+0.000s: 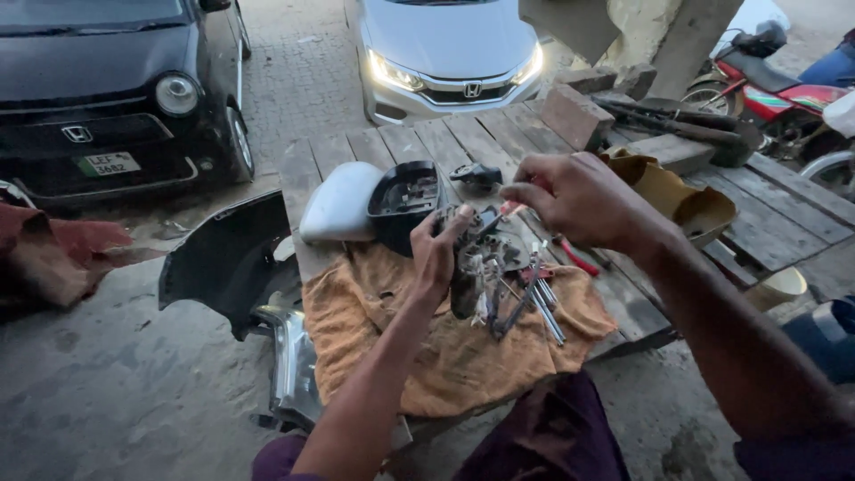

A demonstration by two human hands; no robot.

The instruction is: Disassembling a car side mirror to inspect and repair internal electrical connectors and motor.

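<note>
Two hands are on one part: my left hand (438,254) is wrapped around the dark mirror mechanism (476,258), holding it up just above the orange cloth (445,356), and my right hand (579,200) is pinched shut on something thin and reddish at the top of that mechanism, likely a small tool, though I cannot make it out. The hands sit close together, not touching.

I judge the mechanism to be stiff and fairly light, plastic frame with metal bits, uneven in shape and with thin tabs and loose wires hanging below my left palm. Those wires and tabs look fragile, so the body of the frame, where my left fingers already close, seems the safest place to grip.

Just beyond my left hand lies the black mirror housing (403,200), open side up, and beside it, farther left, the silver mirror cover (338,205), smooth and probably slippery. Under my right wrist a scatter of hand tools (534,298) rests on the cloth. A small black piece (476,175) sits on the wooden planks (784,214) beyond both hands.
</note>
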